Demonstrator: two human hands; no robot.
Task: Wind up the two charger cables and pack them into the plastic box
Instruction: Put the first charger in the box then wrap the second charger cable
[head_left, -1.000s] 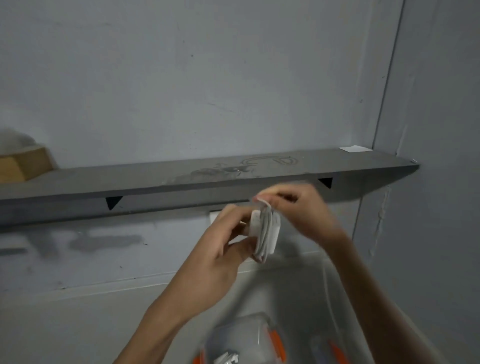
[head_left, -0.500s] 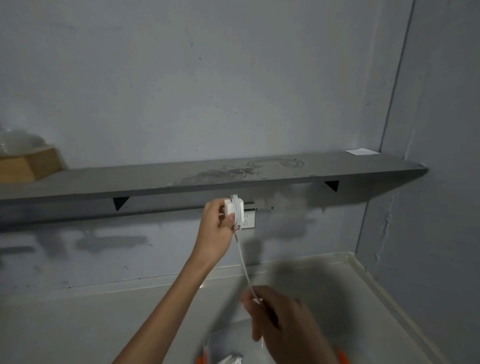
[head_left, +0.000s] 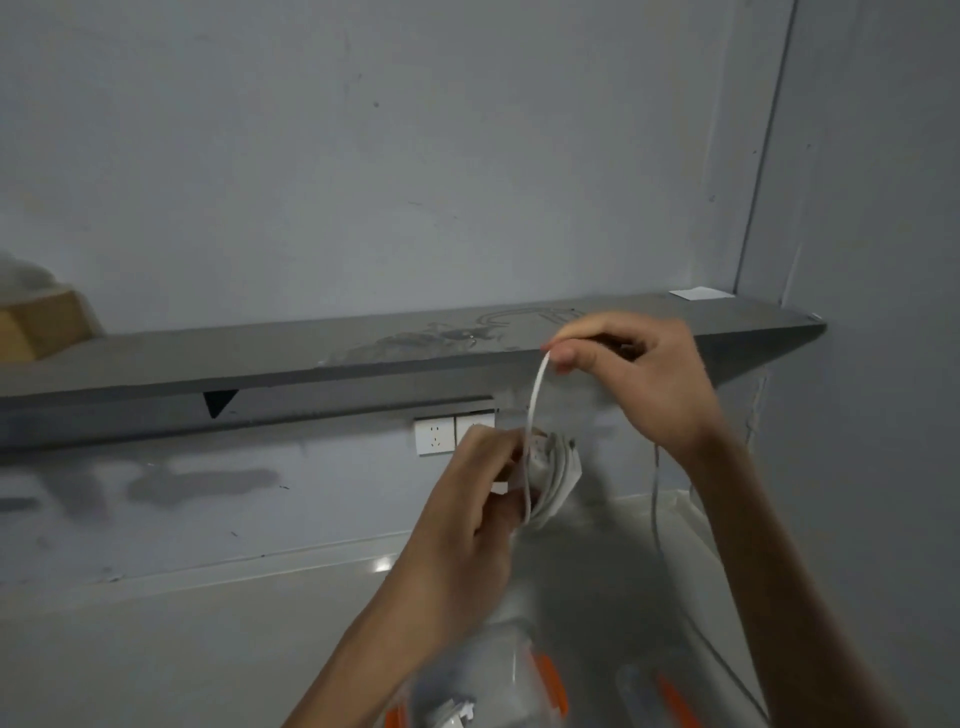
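Observation:
My left hand (head_left: 467, 514) grips a white charger with cable coiled around it (head_left: 556, 478), held up in front of the wall. My right hand (head_left: 634, 374) is raised above and to the right, pinching the free white cable strand (head_left: 537, 395) between thumb and forefinger; the strand runs taut down to the coil. Another stretch of cable (head_left: 657, 499) hangs below my right wrist toward the counter. At the bottom edge sits the clear plastic box with orange clips (head_left: 524, 680), something white inside it, partly hidden by my left forearm.
A grey shelf (head_left: 363, 358) runs along the wall just behind my hands, with a white wall socket (head_left: 436, 436) under it. A wooden object (head_left: 36, 327) sits at the shelf's left end. A second clear piece with orange trim (head_left: 654, 691) lies on the pale counter (head_left: 208, 649).
My right hand has swung from low near the box up to shelf height, carrying the cable strand over the coil. My left hand with the coil has dropped slightly and moved right.

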